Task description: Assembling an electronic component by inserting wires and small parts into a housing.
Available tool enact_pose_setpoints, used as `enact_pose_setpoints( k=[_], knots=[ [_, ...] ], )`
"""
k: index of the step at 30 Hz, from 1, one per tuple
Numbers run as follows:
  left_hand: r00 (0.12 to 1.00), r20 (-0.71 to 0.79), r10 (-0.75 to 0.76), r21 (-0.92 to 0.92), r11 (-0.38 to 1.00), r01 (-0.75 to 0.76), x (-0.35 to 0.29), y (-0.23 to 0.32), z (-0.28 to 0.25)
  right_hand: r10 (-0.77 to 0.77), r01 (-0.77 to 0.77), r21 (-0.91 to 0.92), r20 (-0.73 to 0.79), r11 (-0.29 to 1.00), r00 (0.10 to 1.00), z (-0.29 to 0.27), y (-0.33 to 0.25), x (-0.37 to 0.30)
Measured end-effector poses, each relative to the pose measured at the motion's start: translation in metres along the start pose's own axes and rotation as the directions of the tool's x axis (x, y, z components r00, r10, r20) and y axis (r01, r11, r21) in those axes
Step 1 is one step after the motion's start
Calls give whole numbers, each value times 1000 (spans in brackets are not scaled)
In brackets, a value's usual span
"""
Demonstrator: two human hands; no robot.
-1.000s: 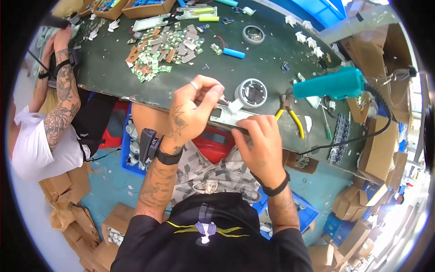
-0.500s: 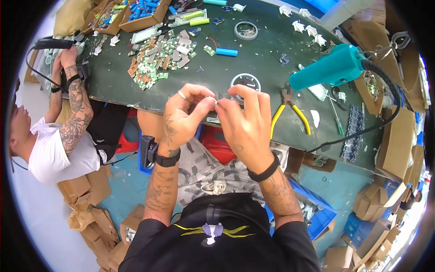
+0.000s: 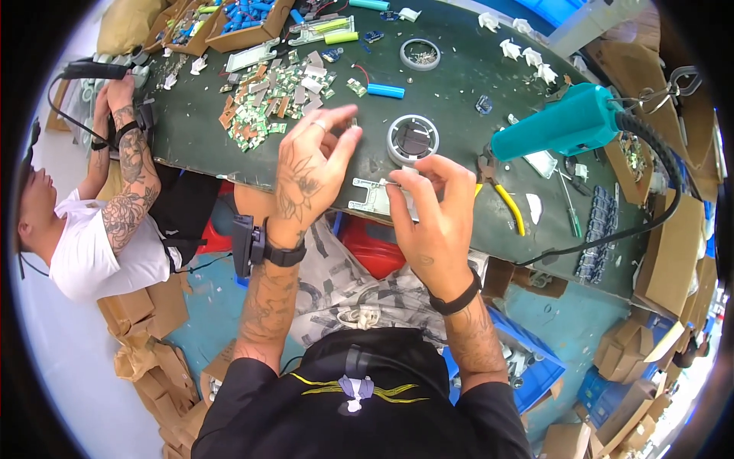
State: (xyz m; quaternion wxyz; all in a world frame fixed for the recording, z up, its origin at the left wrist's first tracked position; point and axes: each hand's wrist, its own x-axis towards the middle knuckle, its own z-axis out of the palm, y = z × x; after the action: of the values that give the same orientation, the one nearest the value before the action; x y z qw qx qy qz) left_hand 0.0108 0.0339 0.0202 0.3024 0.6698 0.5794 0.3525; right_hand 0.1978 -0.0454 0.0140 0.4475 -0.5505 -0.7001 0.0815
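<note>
Here, left hand [image 3: 310,172] and right hand [image 3: 437,218] narrow, contents unclear; pale plate [image 3: 373,200] lies seven o'clock from round dish [image 3: 391,141].

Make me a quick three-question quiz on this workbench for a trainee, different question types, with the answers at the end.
1. Multiple choice: what colour are the handles of the pliers?
A) red
B) yellow
C) black

2. True or false: the teal tool is to the left of the pile of small boards.

3. Fill the gap: the pale flat plastic part at the table's near edge lies closer to the person's ____ hand.

Key:
1. B, yellow.
2. False: the teal tool is to the right of the pile of small boards.
3. Right: the right hand is directly over it.
</note>
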Motion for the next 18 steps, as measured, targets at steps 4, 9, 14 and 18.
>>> enact_pose_setpoints(
  k=[4, 9, 14, 18],
  knots=[
    [987, -105, 125, 95, 989, -115, -11, 16, -5, 89, -94, 61, 85, 994, 992, -17, -8, -8],
    [898, 228, 376, 111, 906, -408, -51, 9, -21, 29, -14, -92, 169, 996, 985, -44, -2, -19],
    [852, 296, 432, 38, 886, -463, -56, -9, -24, -34, 67, -105, 287, 992, 957, -35, 1, -30],
    [882, 281, 378, -135, 926, -354, -64, -3, -34, -26, 26, 5, 328, 1000, 944, -38, -4, -37]
  ],
)
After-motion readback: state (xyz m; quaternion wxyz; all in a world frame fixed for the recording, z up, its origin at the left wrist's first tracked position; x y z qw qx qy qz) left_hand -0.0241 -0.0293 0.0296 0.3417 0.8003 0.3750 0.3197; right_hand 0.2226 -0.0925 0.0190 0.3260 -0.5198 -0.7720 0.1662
